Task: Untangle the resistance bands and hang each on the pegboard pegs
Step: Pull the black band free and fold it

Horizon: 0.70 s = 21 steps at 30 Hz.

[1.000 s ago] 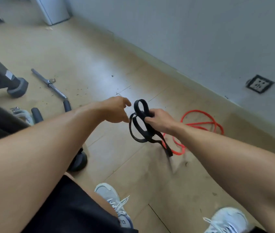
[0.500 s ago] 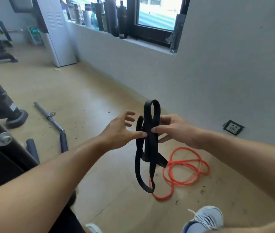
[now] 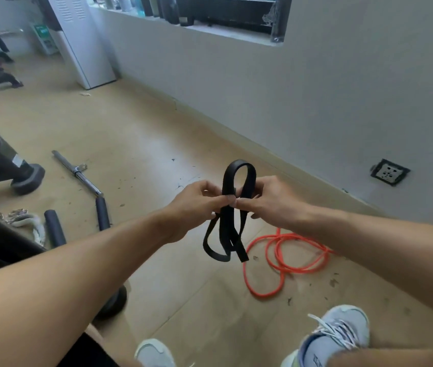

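A flat black resistance band [image 3: 226, 229] hangs folded in front of me, one loop standing up above my hands and several loops dangling below. My left hand [image 3: 194, 205] pinches the band from the left with thumb and fingers. My right hand [image 3: 268, 202] pinches it from the right, fingertips meeting the left hand's. A thin orange resistance band [image 3: 284, 260] lies coiled on the floor below and right of my hands. No pegboard is in view.
A grey wall [image 3: 316, 102] with a floor-level socket [image 3: 389, 172] runs along the right. On the floor at left lie a metal bar with foam grips [image 3: 83, 178], a rope attachment [image 3: 28, 221] and a machine's black frame [image 3: 3, 165]. My shoes [image 3: 337, 337] stand below.
My left hand went from open and reaching to pinching the band beside my right hand. The band rose off the floor, and my view lifted toward the wall and window.
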Each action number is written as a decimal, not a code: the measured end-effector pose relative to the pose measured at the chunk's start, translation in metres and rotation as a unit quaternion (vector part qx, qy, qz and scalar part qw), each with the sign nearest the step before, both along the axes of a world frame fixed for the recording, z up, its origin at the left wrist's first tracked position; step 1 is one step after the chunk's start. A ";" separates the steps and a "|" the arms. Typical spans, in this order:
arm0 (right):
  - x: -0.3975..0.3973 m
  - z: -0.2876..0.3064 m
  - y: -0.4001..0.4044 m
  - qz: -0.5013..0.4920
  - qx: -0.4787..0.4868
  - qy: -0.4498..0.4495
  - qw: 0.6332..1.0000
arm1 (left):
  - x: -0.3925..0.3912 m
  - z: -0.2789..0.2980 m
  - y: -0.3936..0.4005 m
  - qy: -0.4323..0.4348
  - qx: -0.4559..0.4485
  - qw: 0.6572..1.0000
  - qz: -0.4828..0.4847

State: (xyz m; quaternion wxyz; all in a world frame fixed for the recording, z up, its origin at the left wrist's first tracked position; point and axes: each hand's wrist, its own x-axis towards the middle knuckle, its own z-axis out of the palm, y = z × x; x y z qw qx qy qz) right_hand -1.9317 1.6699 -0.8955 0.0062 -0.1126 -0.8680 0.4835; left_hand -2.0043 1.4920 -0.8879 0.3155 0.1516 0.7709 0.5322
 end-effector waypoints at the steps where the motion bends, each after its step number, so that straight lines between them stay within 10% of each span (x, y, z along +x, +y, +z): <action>1: 0.000 -0.002 0.001 0.000 -0.005 -0.006 1.000 | -0.001 -0.001 -0.001 -0.003 -0.001 1.000 -0.006; 12: 0.007 -0.006 0.016 0.058 0.055 -0.047 0.996 | -0.016 -0.002 -0.027 -0.095 0.002 0.995 -0.021; 21: 0.018 -0.001 0.011 0.288 0.203 -0.209 0.912 | -0.014 -0.017 -0.021 0.030 -0.038 0.996 0.076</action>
